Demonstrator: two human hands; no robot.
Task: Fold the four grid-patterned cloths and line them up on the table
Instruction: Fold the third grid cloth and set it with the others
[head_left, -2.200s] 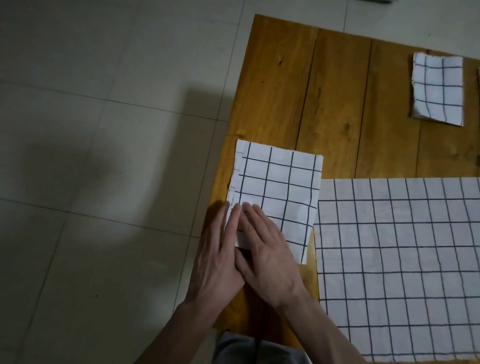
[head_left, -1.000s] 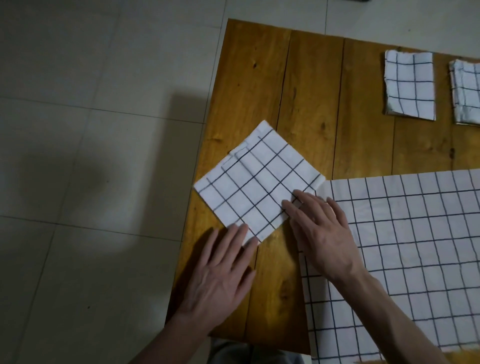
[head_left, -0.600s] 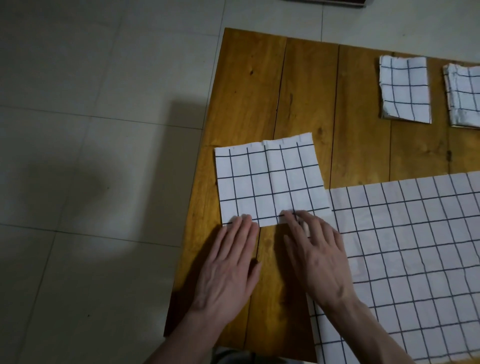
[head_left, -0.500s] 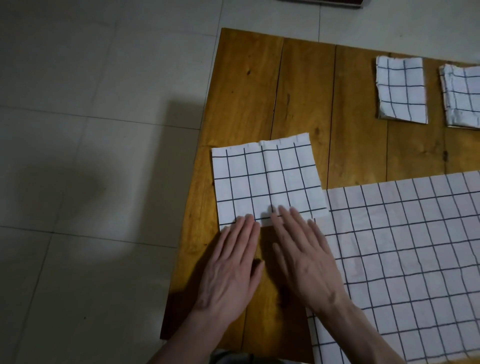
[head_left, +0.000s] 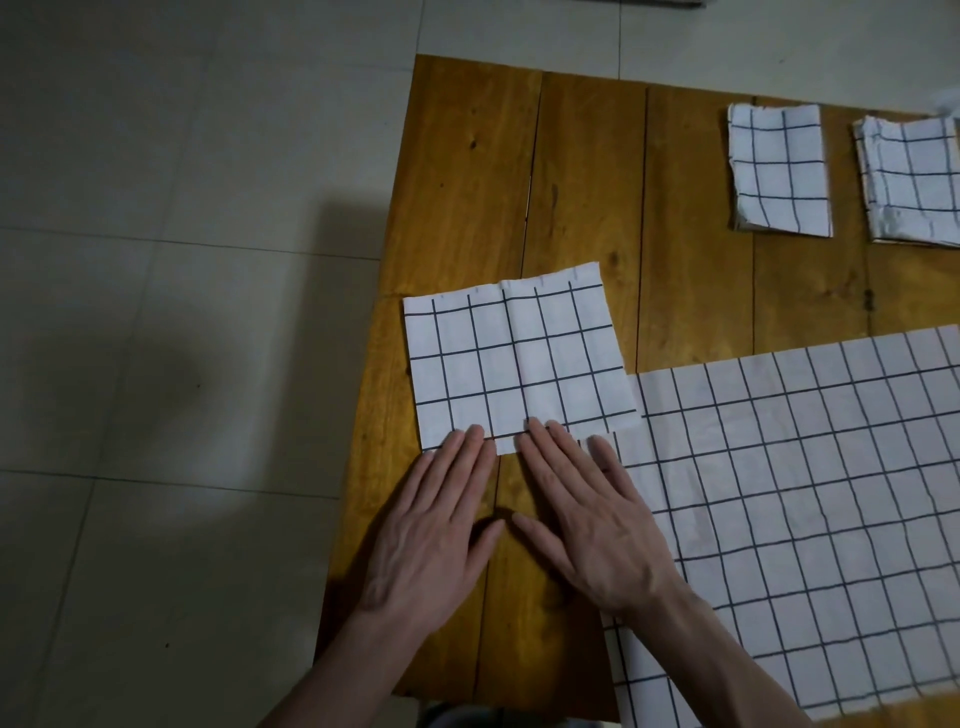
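Pale floor tiles surround the wooden table (head_left: 467, 171), whose planks I take as my landmark, and from my remote seat I read the scene from its near edge outward. Nearest me, both hands lie flat, palms down and fingers straight, gripping nothing. My left hand (head_left: 431, 540) rests on bare wood with its fingertips just over the near hem of the half-folded cloth (head_left: 514, 364). My right hand (head_left: 592, 525) sits beside it, thumbs nearly meeting, fingertips on that same hem and its outer edge lying over the corner of the unfolded cloth (head_left: 805, 499). I judge this flat, open pose is meant to pin and smooth the near edge before another fold. The half-folded cloth lies at the table's left side, touching or slightly overlapping the big sheet's corner; which, I cannot tell. That sheet is spread flat over the near right, probably waiting its turn. Toward the table's far right edge, the first folded cloth (head_left: 779, 171) and second folded cloth (head_left: 914, 182) sit side by side, starting the row
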